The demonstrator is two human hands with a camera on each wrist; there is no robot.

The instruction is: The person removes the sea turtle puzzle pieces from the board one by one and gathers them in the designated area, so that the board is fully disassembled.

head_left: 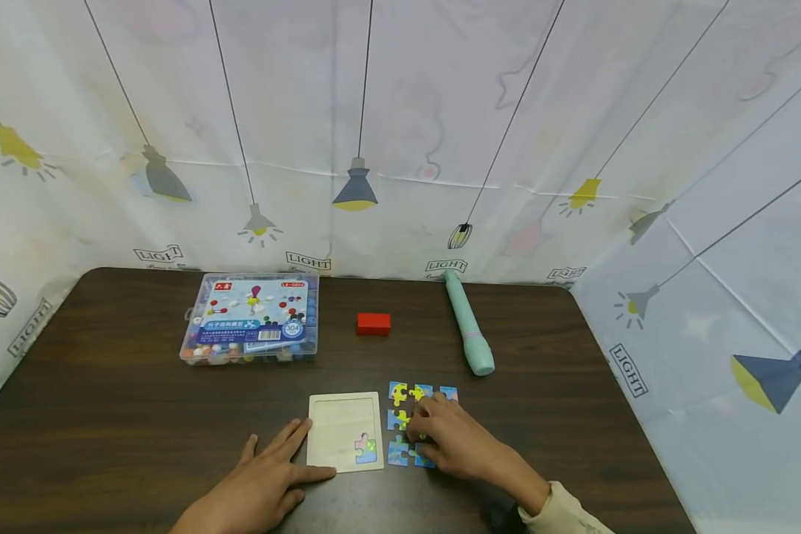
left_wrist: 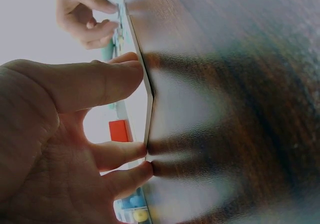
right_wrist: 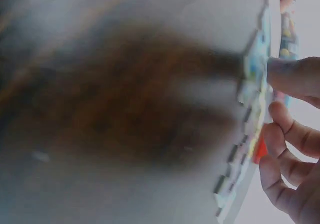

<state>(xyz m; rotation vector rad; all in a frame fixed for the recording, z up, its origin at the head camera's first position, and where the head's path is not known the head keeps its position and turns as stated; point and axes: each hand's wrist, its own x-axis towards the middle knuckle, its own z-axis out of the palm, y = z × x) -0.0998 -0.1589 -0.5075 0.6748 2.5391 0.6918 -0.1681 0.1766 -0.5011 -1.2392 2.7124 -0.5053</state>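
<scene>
A square wooden puzzle tray [head_left: 337, 423] lies on the table, with one jigsaw piece [head_left: 366, 449] in its lower right corner. My left hand [head_left: 256, 478] steadies the tray, its spread fingertips at the left edge and the thumb along the bottom edge. In the left wrist view the thumb [left_wrist: 105, 81] and two fingers meet the tray's rim. Just right of the tray, my right hand [head_left: 459, 439] is over several loose jigsaw pieces [head_left: 397, 451] and hides some. The right wrist view shows the right thumb [right_wrist: 292, 76] by the pieces, apart from the bent fingers, nothing pinched between them.
At the back left of the dark wooden table [head_left: 107, 386] stands a clear plastic box [head_left: 254, 319] with a molecule-model label and colored balls. A red block [head_left: 373, 324] sits at the back middle. Right of it lies a mint-green microphone-shaped object [head_left: 469, 326]. A lamp-print curtain [head_left: 400, 111] hangs behind.
</scene>
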